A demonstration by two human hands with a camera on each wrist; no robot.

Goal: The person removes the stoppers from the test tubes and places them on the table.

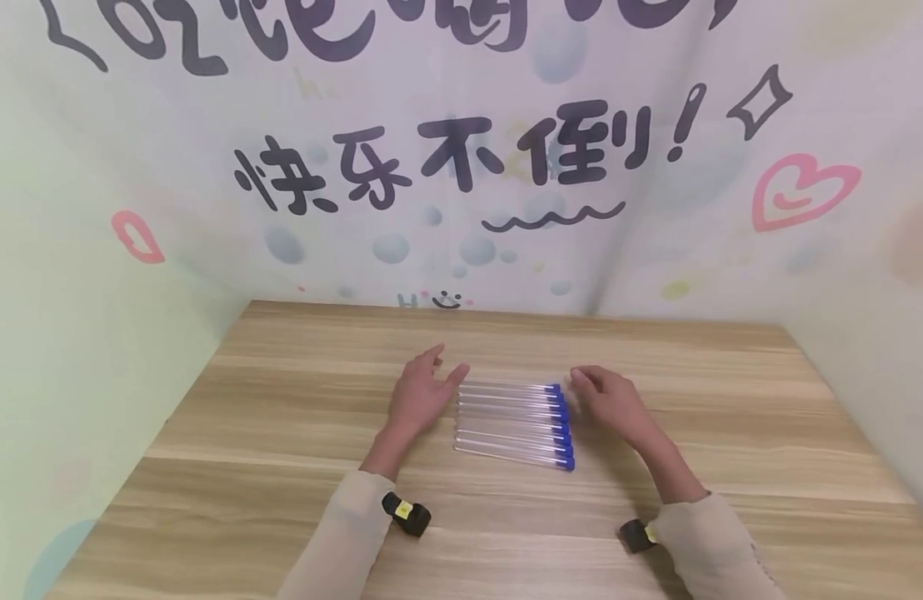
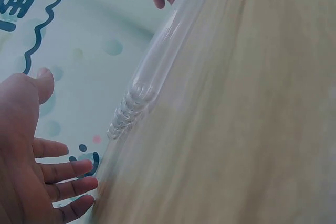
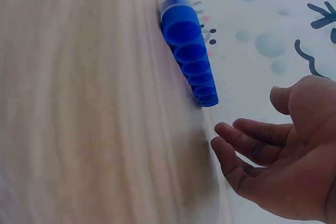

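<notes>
Several clear tubes [image 1: 506,417] with blue caps [image 1: 563,427] lie side by side in a row on the table, caps to the right. My left hand [image 1: 420,396] is beside their clear ends, fingers spread and holding nothing. In the left wrist view, the rounded ends of the tubes [image 2: 134,103] line up apart from the left hand [image 2: 31,166]. To the right of the caps is my right hand [image 1: 611,404], its fingers loosely bent. The right wrist view shows the row of blue caps [image 3: 191,51] with a gap to the right hand [image 3: 283,156].
The wood-grain table [image 1: 281,500] meets a printed cloth backdrop [image 1: 461,258] at its far edge. Pale side walls [image 1: 57,350] flank it. Each sleeve carries a small black wrist camera [image 1: 409,514].
</notes>
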